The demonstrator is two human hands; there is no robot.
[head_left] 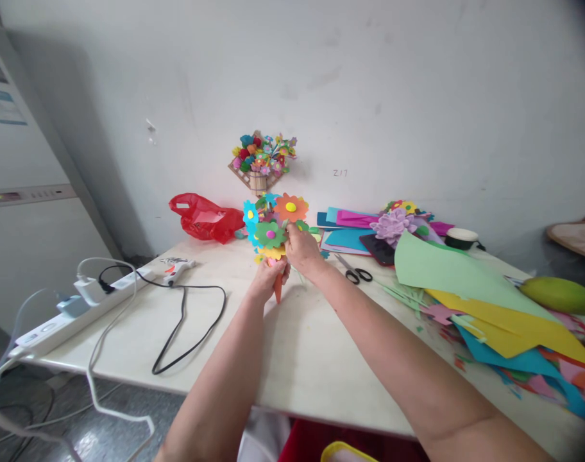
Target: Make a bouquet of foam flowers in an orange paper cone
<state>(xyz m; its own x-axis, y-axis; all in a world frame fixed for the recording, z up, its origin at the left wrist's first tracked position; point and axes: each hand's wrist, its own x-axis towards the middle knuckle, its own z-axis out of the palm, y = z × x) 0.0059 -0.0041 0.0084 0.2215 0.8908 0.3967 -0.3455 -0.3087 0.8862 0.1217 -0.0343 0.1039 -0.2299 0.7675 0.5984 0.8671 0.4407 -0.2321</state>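
In front of me, above the table, stands a bouquet of craft flowers (270, 235) in orange, green, blue and yellow, with an orange pointed base (278, 290). My left hand (268, 279) is closed around the bouquet just above that base. From the right side, my right hand (303, 251) reaches in among the blooms, its thumb and fingers pinched together next to the green flower and below the orange flower (292, 208). A bit of pale green shows at those fingertips; what it belongs to is hidden.
Black-handled scissors (354, 272) lie right of my hands. Left are a glue gun (179, 269), its looped black cord and a power strip (56, 324). A red plastic bag (203, 220) rests against the wall. Coloured sheets (470, 282) and scraps cover the right side. A flower basket (258, 183) is behind.
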